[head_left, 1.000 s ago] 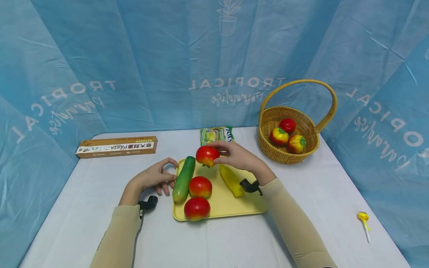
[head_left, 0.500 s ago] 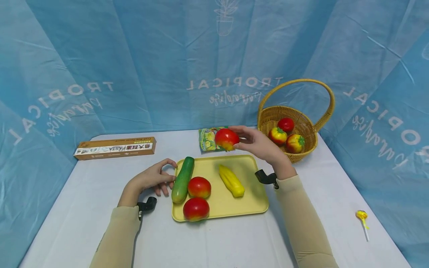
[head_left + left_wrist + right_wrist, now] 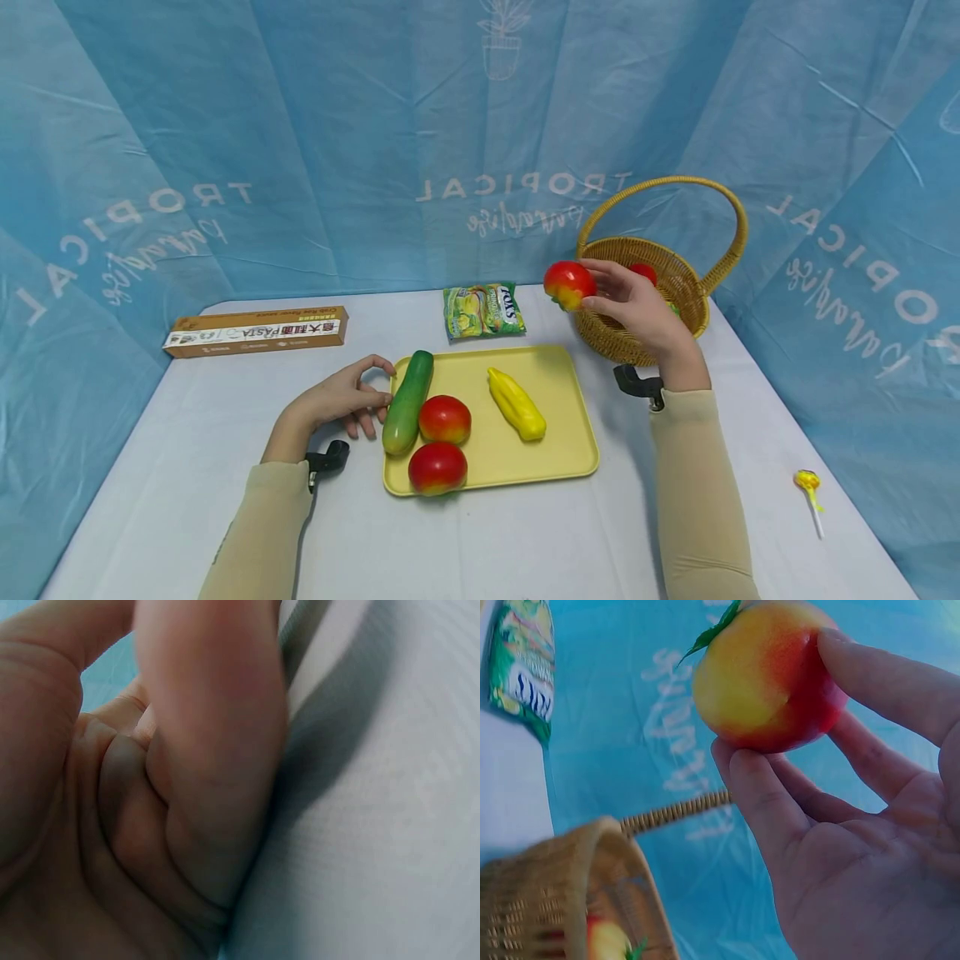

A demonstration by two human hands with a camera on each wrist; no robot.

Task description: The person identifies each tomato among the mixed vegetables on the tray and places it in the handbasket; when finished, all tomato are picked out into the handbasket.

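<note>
My right hand (image 3: 633,304) holds a round red-and-yellow fruit (image 3: 570,285) between thumb and fingertips, raised in front of the wicker basket (image 3: 615,337). In the right wrist view a green leaf shows at the top of this fruit (image 3: 769,679). My left hand (image 3: 341,398) rests at the left rim of the yellow tray (image 3: 555,375), fingers loosely bent, fingertips right by the cucumber (image 3: 409,404). Close up, the left wrist view shows bent fingers (image 3: 214,750) low against the white cloth. Two more red fruits (image 3: 446,419) and a yellow banana-like piece (image 3: 517,405) lie on the tray.
The basket's tall handle (image 3: 738,237) arches over its opening, and similar fruits (image 3: 607,941) lie inside. A green snack packet (image 3: 483,311) lies behind the tray. A pasta box (image 3: 257,332) is at back left, a lollipop (image 3: 810,492) at right.
My right hand has carried the round fruit from over the tray's back edge, past the snack packet, rightward and up to the basket's front left. The left hand has stayed in place.
</note>
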